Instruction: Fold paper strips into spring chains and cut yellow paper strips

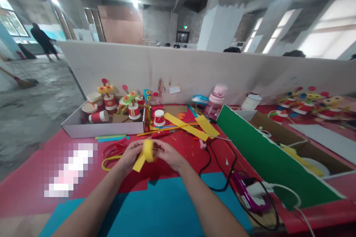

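Note:
A yellow paper strip [148,151] is curled into a loop between my two hands, with a loose end hanging down to the left. My left hand [132,155] pinches it from the left side. From the right, the fingers of my right hand [168,154] close on the loop, their tips partly hidden behind it. Both hands are above the red table cover, just beyond a blue sheet [172,207]. Beside my left hand lie red-handled scissors [115,147] and a yellow loop handle [107,163]. Flat yellow paper strips [185,126] lie past my hands.
A white box [102,130] of decorated paper cups stands at the back left, near a single cup [159,117]. On the right are a green-sided box [250,152], a purple power strip [250,192] and black cables. A white partition [180,70] borders the table's far side.

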